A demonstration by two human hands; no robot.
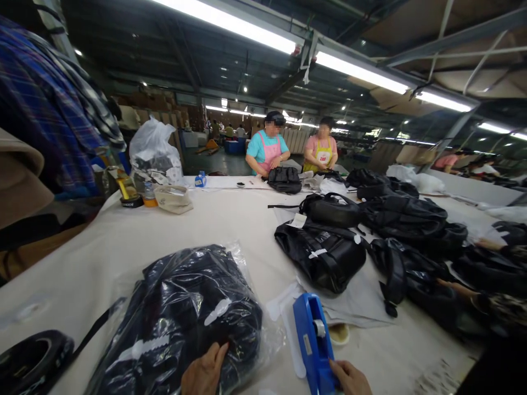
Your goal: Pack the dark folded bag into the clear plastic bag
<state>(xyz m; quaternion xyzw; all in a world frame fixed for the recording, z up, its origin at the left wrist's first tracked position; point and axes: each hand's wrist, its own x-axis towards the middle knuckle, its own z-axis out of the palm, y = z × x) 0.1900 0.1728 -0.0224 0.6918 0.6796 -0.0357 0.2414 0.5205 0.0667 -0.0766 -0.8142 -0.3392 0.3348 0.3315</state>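
Observation:
A black backpack in a clear plastic bag lies in front of me, with white tags showing through the film. My left hand is closed at the bag's near side, its fingertips pinching the plastic. To the right stands a blue tape dispenser holding a roll of tape. My right hand grips the dispenser's right edge near the bottom of the view; part of the fingers is hidden. Beyond the dispenser, an unwrapped black backpack with white tags rests on paper sheets.
Several black bags are heaped on the right, where another person's hand reaches in. A black ring-shaped object lies at left. Two people stand across the table. A second blue dispenser sits far back.

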